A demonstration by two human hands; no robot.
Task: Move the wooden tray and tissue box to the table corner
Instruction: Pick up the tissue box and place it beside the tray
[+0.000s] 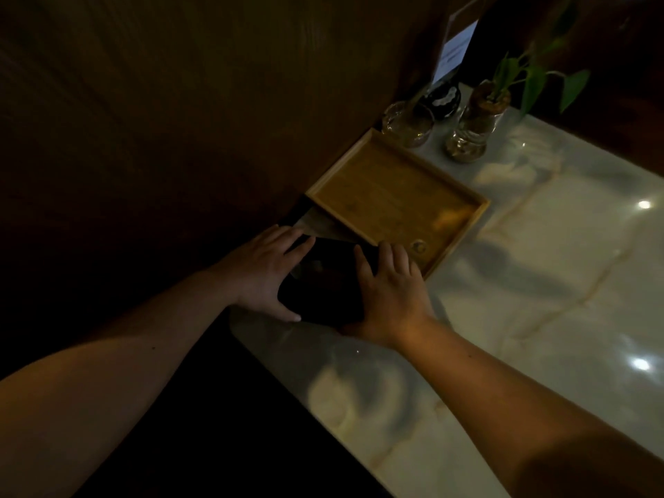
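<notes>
A black tissue box (325,282) sits on the marble table (539,282) at its near left corner, against the dark wooden wall. A pale tissue (318,224) sticks out at its far end. My left hand (266,274) grips the box's left side and my right hand (388,292) grips its right side. Just behind the box lies the square wooden tray (395,199), also against the wall. A small round thing (418,246) rests in the tray's near corner, close to my right fingertips.
Beyond the tray stand a clear glass bowl (407,124), a dark round dish (443,97), a glass vase with a green plant (474,127) and an upright sign card (454,48). The wooden wall (179,102) borders the table's left side.
</notes>
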